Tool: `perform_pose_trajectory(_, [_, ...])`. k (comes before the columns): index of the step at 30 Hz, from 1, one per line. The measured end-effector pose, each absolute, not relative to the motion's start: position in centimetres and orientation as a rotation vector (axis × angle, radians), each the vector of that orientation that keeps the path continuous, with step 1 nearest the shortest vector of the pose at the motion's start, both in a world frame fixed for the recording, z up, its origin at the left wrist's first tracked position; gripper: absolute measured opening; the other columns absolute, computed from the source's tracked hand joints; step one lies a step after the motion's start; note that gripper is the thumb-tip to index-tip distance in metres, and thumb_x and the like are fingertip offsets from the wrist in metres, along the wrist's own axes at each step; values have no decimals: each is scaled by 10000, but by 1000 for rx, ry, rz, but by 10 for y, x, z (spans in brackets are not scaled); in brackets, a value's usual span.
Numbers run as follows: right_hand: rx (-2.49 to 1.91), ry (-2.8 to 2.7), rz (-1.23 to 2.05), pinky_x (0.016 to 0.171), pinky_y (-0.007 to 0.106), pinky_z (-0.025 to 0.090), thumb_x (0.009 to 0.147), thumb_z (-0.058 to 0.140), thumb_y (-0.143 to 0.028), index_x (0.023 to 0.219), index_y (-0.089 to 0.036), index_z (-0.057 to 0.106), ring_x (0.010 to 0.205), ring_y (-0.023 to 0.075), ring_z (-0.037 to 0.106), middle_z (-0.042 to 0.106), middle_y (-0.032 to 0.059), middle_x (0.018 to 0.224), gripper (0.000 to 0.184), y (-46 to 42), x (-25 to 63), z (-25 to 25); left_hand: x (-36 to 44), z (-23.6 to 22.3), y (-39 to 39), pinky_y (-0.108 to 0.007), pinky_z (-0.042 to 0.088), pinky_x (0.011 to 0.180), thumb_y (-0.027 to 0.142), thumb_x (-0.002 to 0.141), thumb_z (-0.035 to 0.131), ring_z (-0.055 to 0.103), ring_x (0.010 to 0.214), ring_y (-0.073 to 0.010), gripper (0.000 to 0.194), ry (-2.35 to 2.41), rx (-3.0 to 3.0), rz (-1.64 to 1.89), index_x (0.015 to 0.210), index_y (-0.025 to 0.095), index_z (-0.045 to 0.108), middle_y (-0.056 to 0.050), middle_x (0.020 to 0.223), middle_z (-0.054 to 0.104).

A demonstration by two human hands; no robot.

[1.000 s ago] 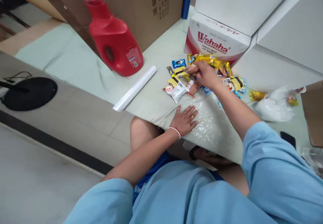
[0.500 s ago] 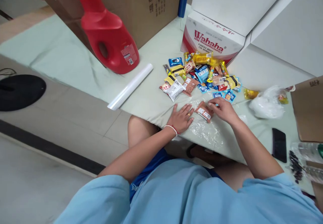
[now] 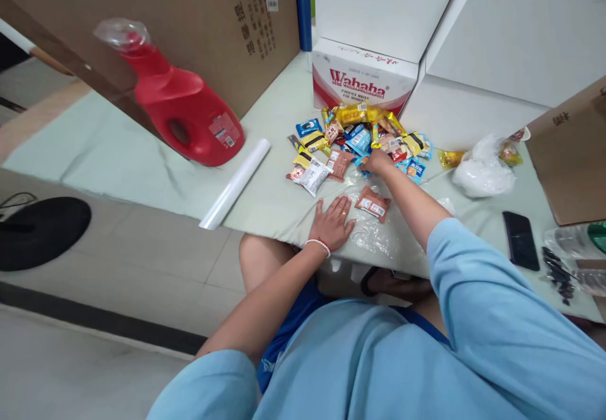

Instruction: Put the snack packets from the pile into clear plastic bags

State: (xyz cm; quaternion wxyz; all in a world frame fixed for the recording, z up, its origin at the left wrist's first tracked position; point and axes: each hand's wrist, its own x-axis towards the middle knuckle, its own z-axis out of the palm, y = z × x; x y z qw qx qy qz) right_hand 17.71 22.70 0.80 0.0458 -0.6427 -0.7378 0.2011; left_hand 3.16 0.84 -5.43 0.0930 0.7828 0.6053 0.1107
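My left hand (image 3: 332,222) lies flat and open at the table's front edge, its fingers on a clear plastic sheet (image 3: 374,237). Just right of it, a brown snack packet (image 3: 373,204) rests on that sheet. Over at the near side of a heap of wrapped snacks (image 3: 360,114), my right hand (image 3: 379,162) reaches down with its fingers pinched at a small blue snack packet (image 3: 362,162); the fingertips are partly hidden. A silver-white packet (image 3: 315,177) and another brown packet (image 3: 339,164) lie at the heap's left front.
A red jug (image 3: 189,117) and a white roll (image 3: 237,183) lie to the left. Behind the heap stands a Wahaha carton (image 3: 362,79). On the right are a white plastic bag (image 3: 485,170), a black phone (image 3: 521,240) and clear bottles (image 3: 572,243). A large cardboard box (image 3: 189,28) stands behind the jug.
My right hand has left the brown packet on the sheet and moved forward to the blue packet in the heap. My left hand stays flat. The camera view has shifted.
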Motion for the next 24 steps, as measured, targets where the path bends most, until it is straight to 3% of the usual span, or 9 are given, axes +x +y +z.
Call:
perform_pose_trajectory(4, [-1935, -2134, 555, 792, 331, 558, 990, 668, -351, 1107, -81, 700, 873, 206, 644, 722, 86, 988, 296, 224, 209, 18, 32, -54, 8, -646, 172, 1293, 467, 1078, 321, 340, 1586, -267, 625, 1791, 2325, 337, 1638, 193, 378, -111, 1702, 382])
perform_pose_trajectory(6, [-1851, -2063, 408, 803, 312, 519, 1016, 563, -292, 1040, -82, 701, 865, 194, 598, 697, 87, 921, 253, 218, 230, 30, 31, -54, 8, -640, 170, 1295, 464, 1078, 320, 335, 1590, -267, 619, 1785, 2325, 341, 1637, 205, 382, -107, 1707, 374])
perform_pose_trajectory(12, [-1455, -2161, 159, 1063, 409, 439, 1007, 478, -305, 1261, -187, 695, 1175, 254, 564, 657, 131, 1240, 354, 142, 260, 40, 32, -53, 9, -649, 137, 1301, 450, 1080, 316, 326, 1594, -255, 619, 1764, 2296, 381, 1638, 187, 378, -109, 1711, 359])
perform_pose_trajectory(16, [-1350, -2444, 197, 1025, 496, 445, 1001, 518, -333, 1316, -225, 706, 1172, 335, 545, 653, 161, 1351, 383, 79, 240, 7, 32, -53, 8, -659, 138, 1297, 439, 1078, 318, 334, 1589, -260, 619, 1766, 2299, 389, 1634, 175, 384, -113, 1711, 357])
perform_pose_trajectory(20, [-1465, -2684, 113, 1004, 558, 423, 1022, 492, -533, 1507, -210, 568, 1245, 414, 465, 500, 204, 1555, 587, 58, 231, -8, 33, -53, 6, -650, 158, 1295, 441, 1074, 321, 342, 1587, -265, 619, 1771, 2328, 385, 1633, 183, 386, -111, 1707, 370])
perform_pose_trajectory(24, [-1520, -2613, 110, 1055, 566, 399, 956, 588, -630, 1588, -223, 453, 1335, 435, 417, 451, 202, 1591, 764, 71, 233, -3, 32, -55, 6, -651, 169, 1292, 442, 1067, 342, 348, 1584, -282, 623, 1787, 2343, 383, 1631, 186, 397, -118, 1702, 382])
